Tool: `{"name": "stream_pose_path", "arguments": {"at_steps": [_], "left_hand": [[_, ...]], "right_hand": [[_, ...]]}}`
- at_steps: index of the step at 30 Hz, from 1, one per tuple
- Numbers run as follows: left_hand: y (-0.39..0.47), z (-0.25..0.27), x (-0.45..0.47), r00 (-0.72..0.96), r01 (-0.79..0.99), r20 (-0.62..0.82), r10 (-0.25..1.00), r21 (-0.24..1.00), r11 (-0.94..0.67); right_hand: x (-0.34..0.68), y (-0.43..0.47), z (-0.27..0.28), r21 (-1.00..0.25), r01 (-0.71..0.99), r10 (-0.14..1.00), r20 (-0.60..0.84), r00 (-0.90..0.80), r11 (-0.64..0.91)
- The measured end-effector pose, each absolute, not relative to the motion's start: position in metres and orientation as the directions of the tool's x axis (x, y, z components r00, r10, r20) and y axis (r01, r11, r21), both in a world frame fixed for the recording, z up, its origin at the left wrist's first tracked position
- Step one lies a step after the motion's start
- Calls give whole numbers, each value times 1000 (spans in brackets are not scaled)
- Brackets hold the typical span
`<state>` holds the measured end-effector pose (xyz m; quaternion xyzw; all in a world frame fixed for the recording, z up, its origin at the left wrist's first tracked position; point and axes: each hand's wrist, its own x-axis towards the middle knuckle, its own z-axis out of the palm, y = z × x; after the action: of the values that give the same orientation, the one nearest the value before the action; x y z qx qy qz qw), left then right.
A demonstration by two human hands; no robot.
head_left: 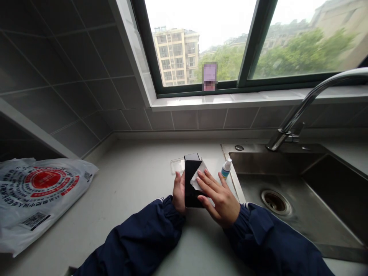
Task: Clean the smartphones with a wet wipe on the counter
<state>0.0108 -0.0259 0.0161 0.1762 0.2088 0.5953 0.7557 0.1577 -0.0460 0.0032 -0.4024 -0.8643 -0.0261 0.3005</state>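
A smartphone (192, 193) with a dark screen stands tilted in my left hand (179, 191), whose fingers and thumb are closed along its left side. The fingers of my right hand (220, 195) press a small white cloth (199, 177) with a zigzag edge against the upper right of the screen. My right thumb lies over the phone's lower right edge. Just beyond the phone, a pale box-like item (192, 156) is mostly hidden. A clear phone case (177, 166) lies beside it. To the right of the cloth stands a small white-capped bottle (226, 168) with a blue label.
A steel sink (240, 168) with a curved faucet (310, 92) is on the right. On the left, a white plastic bag (43, 199) with red print lies on the pale counter (123, 180). Behind are a tiled wall and a window (198, 94).
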Motion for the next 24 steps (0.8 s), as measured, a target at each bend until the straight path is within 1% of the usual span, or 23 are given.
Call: {"name": "stream_pose_path", "arguments": {"at_steps": [5, 9, 15, 21, 24], "left_hand": [[-22, 15, 8, 199, -825, -109, 974, 517, 227], [-18, 18, 6, 177, -822, -139, 974, 523, 224], [-15, 18, -1, 171, -772, -182, 968, 585, 247], [-12, 10, -5, 189, -728, -208, 960, 626, 279], [-11, 9, -6, 202, -739, -224, 953, 604, 299]], "right_hand": [[157, -49, 5, -189, 684, 652, 551, -520, 705], [155, -52, 6, -188, 631, 616, 541, -573, 753], [155, -55, 8, -180, 548, 551, 527, -648, 817], [153, -57, 9, -181, 523, 539, 480, -692, 833], [151, -58, 9, -189, 517, 541, 455, -708, 835]]}}
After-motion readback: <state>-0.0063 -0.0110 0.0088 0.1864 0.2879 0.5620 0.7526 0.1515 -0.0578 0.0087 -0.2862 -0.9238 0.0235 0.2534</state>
